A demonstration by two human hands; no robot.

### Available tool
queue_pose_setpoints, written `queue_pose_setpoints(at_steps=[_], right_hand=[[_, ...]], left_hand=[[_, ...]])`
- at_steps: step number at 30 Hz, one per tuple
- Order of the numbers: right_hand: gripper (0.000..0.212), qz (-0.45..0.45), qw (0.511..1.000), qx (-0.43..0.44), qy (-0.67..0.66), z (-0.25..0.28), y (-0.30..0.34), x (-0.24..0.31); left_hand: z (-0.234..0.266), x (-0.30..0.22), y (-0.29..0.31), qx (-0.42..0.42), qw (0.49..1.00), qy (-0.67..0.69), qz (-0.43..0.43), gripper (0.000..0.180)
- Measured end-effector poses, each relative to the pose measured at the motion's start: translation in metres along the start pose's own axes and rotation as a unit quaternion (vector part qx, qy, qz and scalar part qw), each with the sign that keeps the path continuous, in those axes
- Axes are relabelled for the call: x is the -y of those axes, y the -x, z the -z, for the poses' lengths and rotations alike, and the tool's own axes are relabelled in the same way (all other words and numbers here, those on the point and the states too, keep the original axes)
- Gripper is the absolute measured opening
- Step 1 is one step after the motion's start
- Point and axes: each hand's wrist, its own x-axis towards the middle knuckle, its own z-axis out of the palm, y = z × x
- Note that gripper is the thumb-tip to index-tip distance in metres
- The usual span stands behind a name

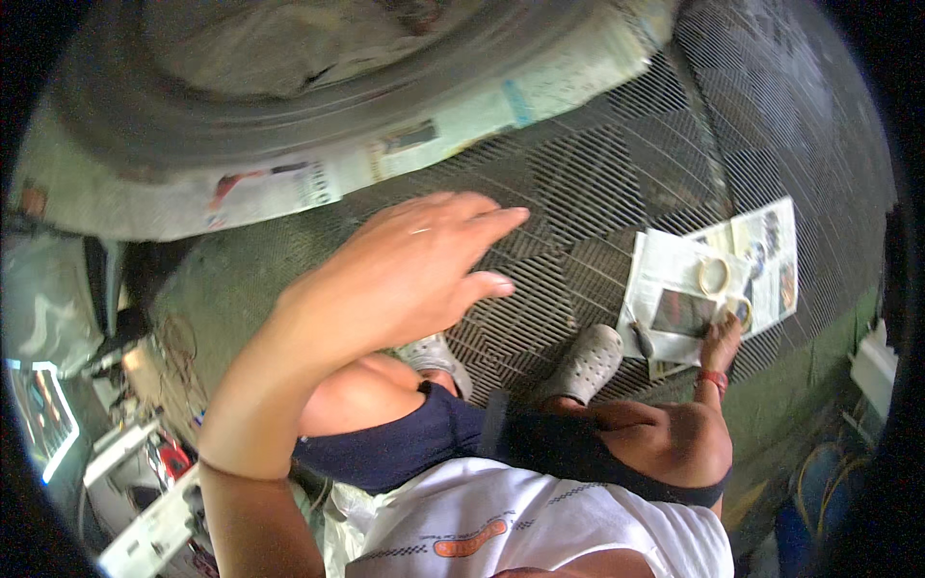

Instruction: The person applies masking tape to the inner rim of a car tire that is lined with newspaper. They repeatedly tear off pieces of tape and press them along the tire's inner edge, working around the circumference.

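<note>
Head view, nearest first: white shirt [617,520] on me, printed front, then my left hand [414,255] raised close to the camera, palm down, thumb apart from the loosely extended fingers, nothing in it. Below that, dark shorts [385,448] and bent knees, so I'm squatting or sitting low. My right hand [723,339], red band [713,380] at the wrist, reaches down past my right knee, fingers at a pale tape roll [750,313] over the newspaper sheets [665,260]; whether they grip it or only touch it, I cannot tell. A second tape roll [702,280] lies flat on the same paper, just beside the first, and a small dark object [641,339] sits near the paper's left edge (too blurred to name). Pale clogs [591,364] on my feet, planted left of the papers. Ribbed dark floor tiles [578,183] run beneath everything. Ahead of me, a big grey curved piece [289,125], blurred, with a newspaper strip [385,164] along its near edge.
</note>
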Motion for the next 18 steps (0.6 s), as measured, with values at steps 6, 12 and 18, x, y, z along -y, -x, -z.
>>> queue_pose_setpoints(at_steps=[6, 12, 18], right_hand=[[0.050, -0.118, 0.990, 0.041, 0.057, 0.057, -0.093, -0.028], [0.037, 0.214, 0.918, 0.297, -0.152, 0.175, -0.069, 0.331], [0.032, 0.484, 0.779, 0.321, -0.236, 0.146, -0.021, 0.566]], left_hand=[[0.001, 0.014, -0.004, -0.045, 0.999, -0.012, -0.014, 0.055], [0.002, 0.020, -0.019, -0.172, 0.985, -0.016, 0.004, 0.049], [0.024, 0.035, -0.016, -0.347, 0.921, 0.139, 0.107, 0.047]])
